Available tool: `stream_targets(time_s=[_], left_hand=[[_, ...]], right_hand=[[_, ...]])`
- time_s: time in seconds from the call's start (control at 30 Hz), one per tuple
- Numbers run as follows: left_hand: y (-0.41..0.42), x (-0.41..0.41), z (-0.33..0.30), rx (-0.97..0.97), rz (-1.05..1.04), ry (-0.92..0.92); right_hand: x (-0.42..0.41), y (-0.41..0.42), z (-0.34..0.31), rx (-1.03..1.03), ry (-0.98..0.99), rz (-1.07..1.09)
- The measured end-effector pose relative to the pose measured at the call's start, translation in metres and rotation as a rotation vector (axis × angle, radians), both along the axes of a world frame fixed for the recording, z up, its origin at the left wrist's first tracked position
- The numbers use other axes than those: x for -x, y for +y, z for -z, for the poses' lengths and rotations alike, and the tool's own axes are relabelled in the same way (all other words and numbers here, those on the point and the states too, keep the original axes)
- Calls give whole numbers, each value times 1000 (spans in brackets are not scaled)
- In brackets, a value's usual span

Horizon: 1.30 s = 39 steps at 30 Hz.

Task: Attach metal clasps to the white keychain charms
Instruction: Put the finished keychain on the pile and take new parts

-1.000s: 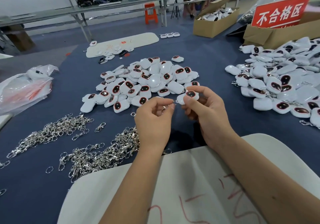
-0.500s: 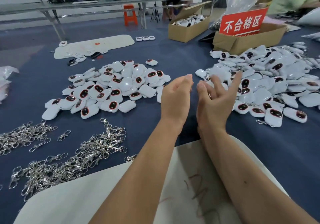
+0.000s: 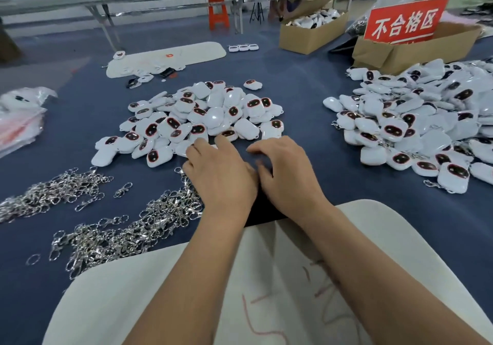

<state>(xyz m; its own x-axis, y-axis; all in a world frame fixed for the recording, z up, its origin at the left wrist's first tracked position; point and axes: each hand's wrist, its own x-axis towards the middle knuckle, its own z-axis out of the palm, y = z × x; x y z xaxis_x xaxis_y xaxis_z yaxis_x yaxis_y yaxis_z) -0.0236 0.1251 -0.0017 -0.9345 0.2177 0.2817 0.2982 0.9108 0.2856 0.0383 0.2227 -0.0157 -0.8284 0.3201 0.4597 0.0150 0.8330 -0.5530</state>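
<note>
**Finished one, both hands going back for the next**

So half a second ago both hands were up and flung open over toward the right-hand heap; a second ago they were pinching a charm and a ring together. Now the left hand (image 3: 221, 176) and the right hand (image 3: 286, 174) are coming back down low over the blue worktop (image 3: 306, 99), side by side and nearly touching each other. I'm reading that as one charm done and tossed, and a fresh cycle starting.

Left hand's fingers (image 3: 196, 148) are lying fairly straight and spread, reaching onto the near edge of the middle pile of white charms (image 3: 197, 120), with the loose metal clasps (image 3: 138, 227) just beside the wrist. Nothing is gripped that I can see. Right hand's fingers (image 3: 260, 148) are loosely curled, tips down on bare cloth just short of the pile, holding nothing visible.

The finished heap of charms (image 3: 416, 126) is sitting well off to the right, some with clasps showing at the edges. The middle pile is looking clasp-free, so plenty is left to do. Next up is probably grabbing a charm and a clasp, though which hand is taking which I can't say.
</note>
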Motion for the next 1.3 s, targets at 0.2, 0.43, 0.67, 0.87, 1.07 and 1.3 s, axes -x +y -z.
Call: stream_targets(time_s=[0.2,0.43,0.67,0.87,1.07,1.3], left_hand=[[-36,18,-5,-166,175,-12],[-57,19,-2,-489,522,-168],[-76,25,-16,-570,643,-441],[-89,29,-23,-356,695,-475],[-95,29,-26,-27,716,-563],[-93,22,-32,78,748,-581]], right_hand=[[2,-16,5,-28,-40,-196],[5,-13,4,9,-93,-204],[6,-13,4,-47,-132,-62],[3,-10,4,-22,-57,-82],[3,-7,6,148,4,-61],[2,-7,4,267,-5,-54]])
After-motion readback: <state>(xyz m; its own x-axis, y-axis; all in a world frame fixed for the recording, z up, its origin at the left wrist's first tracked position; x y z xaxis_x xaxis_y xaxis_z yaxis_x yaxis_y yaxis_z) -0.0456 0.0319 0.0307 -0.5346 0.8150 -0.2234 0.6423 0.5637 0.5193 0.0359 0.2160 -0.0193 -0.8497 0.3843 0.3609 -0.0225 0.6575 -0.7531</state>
